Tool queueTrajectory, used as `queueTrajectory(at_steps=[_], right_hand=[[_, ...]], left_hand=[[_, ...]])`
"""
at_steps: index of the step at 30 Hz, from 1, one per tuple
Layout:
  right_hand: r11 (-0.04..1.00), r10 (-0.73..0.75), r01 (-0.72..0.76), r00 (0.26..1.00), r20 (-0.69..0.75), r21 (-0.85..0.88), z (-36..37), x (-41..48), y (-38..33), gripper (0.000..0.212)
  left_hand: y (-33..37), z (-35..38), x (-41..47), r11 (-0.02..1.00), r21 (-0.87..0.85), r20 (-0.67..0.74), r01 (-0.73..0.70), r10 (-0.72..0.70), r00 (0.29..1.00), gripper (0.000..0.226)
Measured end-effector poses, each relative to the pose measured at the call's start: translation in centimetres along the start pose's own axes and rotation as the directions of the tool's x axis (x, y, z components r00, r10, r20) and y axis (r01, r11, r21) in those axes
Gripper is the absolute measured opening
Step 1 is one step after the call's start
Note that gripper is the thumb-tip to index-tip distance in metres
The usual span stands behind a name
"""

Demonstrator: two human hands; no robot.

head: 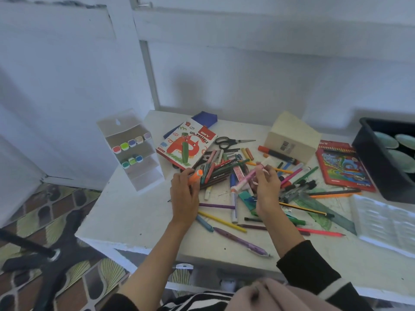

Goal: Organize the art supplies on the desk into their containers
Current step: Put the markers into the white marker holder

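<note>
While our left hand [184, 195] grips the orange marker [197, 176] and our right hand [267, 187] pinches the pink marker [246, 179] over the pile [221, 171] between them, we should slot both cap-outward into the clear rack [143, 178] beyond the left hand.

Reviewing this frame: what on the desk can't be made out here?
Head view only:
- Black tub: cut off by the right edge; the greenish round things inside are unclear.
- Cream box: closed, contents hidden; label too small to read.
- Pen pile: partly covered by the left hand, which grips an orange marker, and the right hand, which holds a pink marker.
</note>
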State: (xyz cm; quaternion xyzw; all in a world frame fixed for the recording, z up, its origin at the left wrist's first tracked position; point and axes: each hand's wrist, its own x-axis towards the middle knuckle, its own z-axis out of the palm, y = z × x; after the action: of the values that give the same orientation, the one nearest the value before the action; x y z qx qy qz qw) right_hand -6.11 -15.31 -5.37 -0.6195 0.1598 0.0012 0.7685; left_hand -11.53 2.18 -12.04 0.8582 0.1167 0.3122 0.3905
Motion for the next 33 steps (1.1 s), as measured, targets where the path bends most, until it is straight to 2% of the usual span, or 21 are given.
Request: queueTrajectory(at_steps=[5, 7, 10, 13, 16, 20, 23, 25, 29, 33], right_hand=[[0.999, 0.045, -0.041, 0.985, 0.168, -0.025, -0.3, -0.8, -0.7, 0.025], [0.995, 0.072, -0.053, 0.968, 0.24, -0.083, -0.5, -1.0, -0.6, 0.031], [0.951, 0.164, -0.051, 0.917, 0.362, -0.304, -0.6, -1.0, -0.7, 0.036], [0.871, 0.158, 0.086, 0.883, 0.442, -0.483, -0.5, -1.2, -0.9, 0.042], [0.896, 0.019, 0.164, 0.914, 0.406, -0.412, -0.3, -1.6, -1.2, 0.037], [0.936, -0.073, 0.154, 0.965, 0.25, -0.318, 0.0, -1.5, -1.2, 0.012], [0.942, -0.129, 0.187, 0.968, 0.213, -0.279, 0.7, -1.8, -1.3, 0.01], [0.956, -0.146, 0.191, 0.968, 0.205, -0.221, 1.4, -2.2, -1.5, 0.01], [0.982, -0.135, 0.166, 0.951, 0.276, -0.093, 2.6, -3.4, -2.3, 0.012], [0.988, -0.147, 0.151, 0.878, 0.456, 0.029, 3.8, -4.4, -2.6, 0.02]], left_hand=[[0.3, -0.5, -0.2, 0.999, -0.053, 0.028, -0.005, 0.007, 1.0, 0.035], [0.9, -0.8, 0.0, 0.997, -0.084, 0.051, 0.0, 0.005, 0.999, 0.041], [2.3, -1.3, 1.0, 0.991, -0.135, 0.099, 0.008, 0.005, 0.995, 0.04], [3.5, -2.0, 2.0, 0.982, -0.17, 0.137, 0.083, -0.06, 0.989, 0.024], [4.9, -3.2, 2.6, 0.957, -0.232, 0.129, 0.174, -0.147, 0.981, 0.007], [5.5, -5.0, 3.7, 0.965, -0.188, 0.102, 0.183, -0.166, 0.981, 0.019], [5.4, -6.2, 4.2, 0.976, -0.139, 0.075, 0.168, -0.159, 0.984, 0.032], [5.4, -6.8, 4.1, 0.991, -0.077, 0.048, 0.11, -0.107, 0.993, 0.034], [5.7, -8.1, 4.1, 1.0, 0.013, -0.013, -0.017, 0.017, 1.0, 0.032], [5.9, -10.2, 4.1, 1.0, 0.019, -0.041, -0.017, 0.018, 0.999, 0.028]])
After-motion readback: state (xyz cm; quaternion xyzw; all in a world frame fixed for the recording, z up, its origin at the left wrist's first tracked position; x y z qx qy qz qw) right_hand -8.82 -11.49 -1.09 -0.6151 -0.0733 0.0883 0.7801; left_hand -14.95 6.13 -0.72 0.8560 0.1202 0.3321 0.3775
